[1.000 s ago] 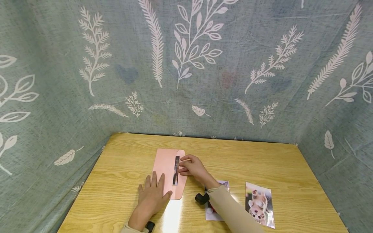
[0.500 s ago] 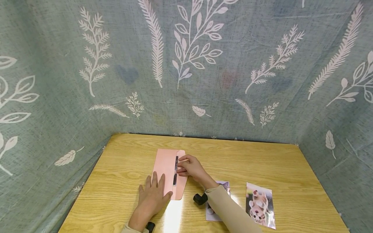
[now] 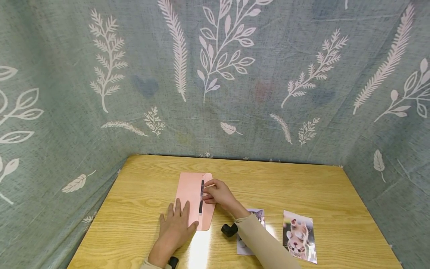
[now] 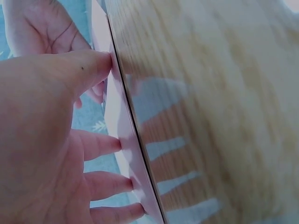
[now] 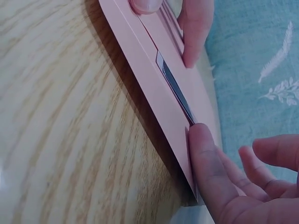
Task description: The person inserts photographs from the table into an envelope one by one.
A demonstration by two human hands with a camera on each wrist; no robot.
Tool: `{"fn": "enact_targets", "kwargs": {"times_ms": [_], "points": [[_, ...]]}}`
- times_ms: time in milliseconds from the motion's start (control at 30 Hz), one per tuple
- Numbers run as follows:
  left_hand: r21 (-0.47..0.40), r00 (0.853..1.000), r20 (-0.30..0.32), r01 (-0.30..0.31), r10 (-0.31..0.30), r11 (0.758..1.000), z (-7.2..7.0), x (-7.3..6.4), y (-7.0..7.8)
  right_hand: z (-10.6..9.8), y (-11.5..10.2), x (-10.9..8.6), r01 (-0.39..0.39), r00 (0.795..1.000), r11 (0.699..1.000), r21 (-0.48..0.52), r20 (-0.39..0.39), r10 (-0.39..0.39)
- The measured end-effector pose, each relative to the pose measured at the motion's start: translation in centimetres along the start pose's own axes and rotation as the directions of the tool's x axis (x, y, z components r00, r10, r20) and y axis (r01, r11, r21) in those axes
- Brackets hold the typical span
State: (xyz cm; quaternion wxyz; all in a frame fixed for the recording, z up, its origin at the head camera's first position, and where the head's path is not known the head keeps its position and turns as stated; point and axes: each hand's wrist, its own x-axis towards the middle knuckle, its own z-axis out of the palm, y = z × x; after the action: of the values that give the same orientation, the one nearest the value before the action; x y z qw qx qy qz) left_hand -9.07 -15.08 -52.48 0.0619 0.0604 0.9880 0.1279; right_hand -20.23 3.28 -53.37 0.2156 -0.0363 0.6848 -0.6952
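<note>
A pink envelope (image 3: 186, 186) lies on the wooden table with its flap folded out to the right. Only a thin dark strip of a photo print (image 3: 201, 203) shows at the envelope's mouth; the rest is inside. My left hand (image 3: 175, 225) rests with spread fingers on the envelope's near left part. At the mouth, my right hand (image 3: 220, 195) reaches over the flap, its fingers slightly bent. In the right wrist view one fingertip (image 5: 202, 133) touches the edge of the photo print (image 5: 175, 88), and the other fingers stand apart from it.
A print of a kitten-like animal (image 3: 300, 237) lies at the right of the table (image 3: 336, 209). Another print with a cat's ear (image 3: 258, 214) is partly covered by my right forearm. A leaf-patterned cloth (image 3: 235, 112) hangs behind and beside the table.
The photo print has slid left, deeper into the envelope, so its visible strip is narrower. My right hand has moved slightly left with it. My left hand has stayed in place.
</note>
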Motion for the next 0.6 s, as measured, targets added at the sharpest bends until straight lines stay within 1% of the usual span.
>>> {"fn": "enact_targets", "kwargs": {"times_ms": [100,233,400,600], "points": [[0.005,1.0,-0.004,0.0,0.0,1.0,0.0,0.0,0.0,-0.2,-0.2,-0.3,0.007,1.0,1.0,-0.02,0.016,-0.006],[0.003,1.0,0.003,0.004,-0.004,1.0,0.0,0.0,0.1,-0.6,-0.6,-0.9,0.029,0.999,0.996,-0.079,0.031,-0.027],[-0.01,1.0,0.017,0.016,-0.015,1.0,-0.1,0.0,0.1,-1.4,-1.5,-1.9,0.084,0.996,0.978,-0.193,0.028,-0.08],[-0.02,1.0,0.007,0.01,-0.01,1.0,0.1,0.0,-0.1,-2.4,-2.5,-3.3,0.14,0.99,0.953,-0.269,0.035,-0.135]]}}
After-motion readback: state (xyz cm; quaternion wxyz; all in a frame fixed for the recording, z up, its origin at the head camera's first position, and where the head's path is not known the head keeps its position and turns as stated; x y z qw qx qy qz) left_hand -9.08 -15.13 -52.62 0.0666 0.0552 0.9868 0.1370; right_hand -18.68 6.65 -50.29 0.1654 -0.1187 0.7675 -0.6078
